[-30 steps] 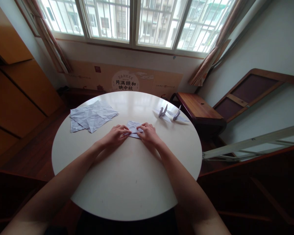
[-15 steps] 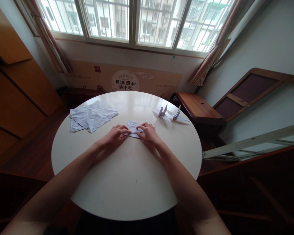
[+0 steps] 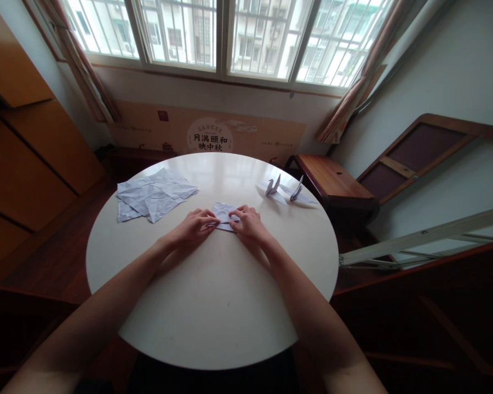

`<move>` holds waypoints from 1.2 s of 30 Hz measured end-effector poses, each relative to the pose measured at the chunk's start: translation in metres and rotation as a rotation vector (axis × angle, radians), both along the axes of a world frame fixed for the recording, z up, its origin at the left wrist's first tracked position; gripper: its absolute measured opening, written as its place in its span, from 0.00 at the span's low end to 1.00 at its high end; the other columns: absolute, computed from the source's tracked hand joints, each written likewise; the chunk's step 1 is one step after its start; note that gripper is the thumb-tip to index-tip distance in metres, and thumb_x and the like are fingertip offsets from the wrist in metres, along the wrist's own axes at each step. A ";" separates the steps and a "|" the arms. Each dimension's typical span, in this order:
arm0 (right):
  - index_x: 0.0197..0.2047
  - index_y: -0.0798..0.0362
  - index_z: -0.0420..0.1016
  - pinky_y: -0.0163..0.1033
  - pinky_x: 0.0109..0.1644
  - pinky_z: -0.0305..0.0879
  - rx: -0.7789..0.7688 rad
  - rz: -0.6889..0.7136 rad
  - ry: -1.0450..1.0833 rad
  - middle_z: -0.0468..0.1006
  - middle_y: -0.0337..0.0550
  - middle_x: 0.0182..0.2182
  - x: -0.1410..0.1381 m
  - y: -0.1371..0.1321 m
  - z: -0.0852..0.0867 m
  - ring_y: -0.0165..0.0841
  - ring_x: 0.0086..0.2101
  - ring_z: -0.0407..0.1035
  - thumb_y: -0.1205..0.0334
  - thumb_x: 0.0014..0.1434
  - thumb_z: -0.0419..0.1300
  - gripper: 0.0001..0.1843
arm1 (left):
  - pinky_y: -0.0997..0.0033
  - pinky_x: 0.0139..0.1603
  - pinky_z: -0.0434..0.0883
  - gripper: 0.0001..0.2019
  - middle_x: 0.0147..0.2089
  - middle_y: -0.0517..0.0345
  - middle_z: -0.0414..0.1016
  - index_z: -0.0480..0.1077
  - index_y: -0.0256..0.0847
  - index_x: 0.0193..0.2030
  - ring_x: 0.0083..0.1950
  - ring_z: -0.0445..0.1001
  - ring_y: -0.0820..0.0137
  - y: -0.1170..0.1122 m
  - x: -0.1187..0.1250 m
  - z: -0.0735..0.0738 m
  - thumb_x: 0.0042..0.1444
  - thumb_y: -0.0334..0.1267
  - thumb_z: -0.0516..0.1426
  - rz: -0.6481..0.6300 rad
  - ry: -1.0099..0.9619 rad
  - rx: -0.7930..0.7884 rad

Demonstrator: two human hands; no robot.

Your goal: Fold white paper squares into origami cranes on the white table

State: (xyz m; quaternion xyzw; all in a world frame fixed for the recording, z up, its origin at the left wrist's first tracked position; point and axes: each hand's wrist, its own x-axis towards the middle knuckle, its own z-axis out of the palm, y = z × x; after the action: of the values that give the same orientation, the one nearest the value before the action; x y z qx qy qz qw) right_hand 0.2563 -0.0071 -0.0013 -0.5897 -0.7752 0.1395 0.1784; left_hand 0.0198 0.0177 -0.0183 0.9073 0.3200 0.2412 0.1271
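A small folded sheet of white paper point(image 3: 223, 211) with crease lines lies in the middle of the round table. My left hand point(image 3: 198, 223) pinches its left edge between thumb and fingers. On the opposite side, my right hand point(image 3: 247, 221) has thumb and fingertips closed on the paper's right edge. Parts of both edges are hidden by my fingers. To the left lies a pile of creased paper sheets point(image 3: 156, 192). Two folded paper cranes, a nearer one point(image 3: 273, 189) and one further right point(image 3: 297, 192), stand on the right side.
The white round table point(image 3: 197, 306) holds all the paper. A wooden side table point(image 3: 332, 175) stands behind it at the right, by the wall. Wooden cabinets point(image 3: 33, 158) are at the left. Beyond the table is a printed cardboard panel point(image 3: 246, 128) under barred windows.
Almost nothing differs. Both hands stay in place on the folded paper, with at most a very slight shift of the fingers.
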 end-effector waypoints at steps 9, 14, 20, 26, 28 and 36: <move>0.54 0.45 0.75 0.50 0.58 0.54 0.005 0.002 -0.007 0.69 0.48 0.53 0.000 0.000 0.000 0.44 0.54 0.59 0.56 0.64 0.58 0.17 | 0.57 0.58 0.64 0.14 0.51 0.54 0.75 0.76 0.52 0.54 0.51 0.70 0.61 -0.002 0.001 0.003 0.66 0.41 0.54 0.005 0.003 -0.014; 0.54 0.45 0.75 0.50 0.59 0.54 0.000 0.000 -0.004 0.69 0.48 0.54 0.000 0.000 0.000 0.44 0.54 0.59 0.55 0.63 0.58 0.17 | 0.58 0.58 0.64 0.14 0.51 0.54 0.75 0.76 0.52 0.54 0.51 0.70 0.61 -0.001 0.001 0.002 0.65 0.40 0.54 0.006 0.010 -0.010; 0.54 0.46 0.75 0.50 0.58 0.54 0.003 0.005 -0.002 0.69 0.48 0.53 0.000 0.000 0.000 0.43 0.54 0.59 0.56 0.64 0.57 0.17 | 0.57 0.58 0.64 0.14 0.50 0.54 0.75 0.76 0.51 0.54 0.51 0.70 0.61 -0.001 0.001 0.001 0.65 0.40 0.55 0.004 -0.002 -0.010; 0.55 0.45 0.75 0.50 0.59 0.54 0.002 0.003 -0.002 0.68 0.48 0.54 0.000 0.000 0.000 0.44 0.54 0.59 0.55 0.64 0.57 0.17 | 0.57 0.58 0.64 0.14 0.50 0.53 0.75 0.76 0.51 0.54 0.51 0.70 0.61 -0.001 0.000 0.001 0.66 0.40 0.54 -0.003 -0.001 -0.010; 0.55 0.45 0.75 0.50 0.59 0.54 0.002 0.004 -0.001 0.68 0.48 0.54 0.000 0.000 0.000 0.44 0.54 0.59 0.55 0.63 0.57 0.17 | 0.57 0.58 0.64 0.14 0.50 0.53 0.75 0.76 0.51 0.54 0.51 0.70 0.61 0.000 0.000 0.001 0.66 0.40 0.54 -0.005 -0.005 -0.011; 0.54 0.45 0.75 0.50 0.59 0.54 0.003 0.007 0.002 0.69 0.48 0.53 0.000 -0.001 0.000 0.44 0.54 0.59 0.55 0.63 0.58 0.17 | 0.57 0.58 0.64 0.14 0.51 0.54 0.75 0.76 0.52 0.54 0.51 0.70 0.61 0.000 0.000 0.001 0.65 0.41 0.54 -0.003 -0.004 -0.014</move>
State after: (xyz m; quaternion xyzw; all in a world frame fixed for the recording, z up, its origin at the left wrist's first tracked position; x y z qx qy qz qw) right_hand 0.2563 -0.0077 -0.0008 -0.5867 -0.7772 0.1397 0.1797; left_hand 0.0196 0.0177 -0.0178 0.9064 0.3202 0.2403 0.1345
